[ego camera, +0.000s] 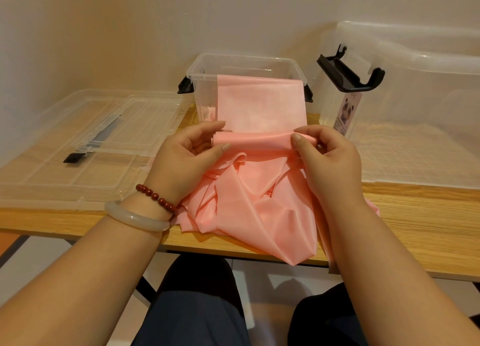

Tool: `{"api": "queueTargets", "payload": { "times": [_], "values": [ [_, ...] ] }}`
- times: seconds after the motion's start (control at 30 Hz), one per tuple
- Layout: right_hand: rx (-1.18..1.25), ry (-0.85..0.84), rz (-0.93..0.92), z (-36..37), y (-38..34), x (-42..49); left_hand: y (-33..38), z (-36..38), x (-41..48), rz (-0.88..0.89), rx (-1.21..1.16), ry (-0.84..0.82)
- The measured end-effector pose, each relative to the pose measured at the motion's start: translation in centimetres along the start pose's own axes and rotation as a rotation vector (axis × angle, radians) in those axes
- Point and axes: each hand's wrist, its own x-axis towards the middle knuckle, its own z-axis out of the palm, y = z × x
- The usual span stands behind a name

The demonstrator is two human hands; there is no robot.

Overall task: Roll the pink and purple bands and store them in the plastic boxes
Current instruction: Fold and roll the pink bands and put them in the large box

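A pale wooden table [428, 215] runs across the view, seen from above by a seated person. At the right stands a large clear plastic box [415, 59] with a black latch [348, 72] raised at its near corner and a panda label [346, 111] below it. At the left lies a flat clear lid [78, 137]. In the middle stands a smaller clear plastic box [205, 70], open, with black clips at its sides. The pink band [259, 104], thin and glossy, hangs flat from this box's front rim down to the hands, where a narrow part of it is rolled; below that it lies in a crumpled heap that spills over the table's near edge. No purple band is in view. The left hand [187, 158] curls its thumb and fingers round the left end of the roll, and the right hand [330, 158] pinches the right end between thumb and forefinger. The left wrist wears a pale bangle [135, 218] and a string of red beads [158, 197]. The likely risks: the roll is barely begun, so if one hand turns faster than the other it could skew into a cone and not sit neatly in a box. The film looks slippery, so a slack pinch could let the turns spring open. The overhanging heap could slide off the table and drag at the roll, and creases in it could be wound in. A pull on the flat stretch could tip the light box.
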Motion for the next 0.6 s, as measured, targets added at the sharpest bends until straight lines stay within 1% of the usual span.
{"api": "queueTargets", "payload": {
  "times": [0.13, 0.27, 0.4, 0.5, 0.6],
  "values": [
    [0.000, 0.001, 0.004, 0.13, -0.10, -0.05, -0.13, -0.02, 0.07, 0.032, 0.051, 0.059],
    [0.059, -0.020, 0.031, 0.13, 0.05, -0.07, -0.10, 0.00, 0.05, 0.040, 0.098, 0.104],
    [0.042, -0.026, 0.018, 0.01, 0.10, -0.05, -0.29, 0.01, 0.11, 0.025, 0.133, 0.126],
    [0.025, -0.024, 0.001, 0.00, 0.07, -0.04, -0.40, -0.13, 0.15, 0.045, 0.187, 0.153],
    [-0.010, -0.023, -0.005, 0.13, 0.06, 0.03, -0.36, -0.20, 0.17, 0.040, 0.181, 0.144]
  ]
}}
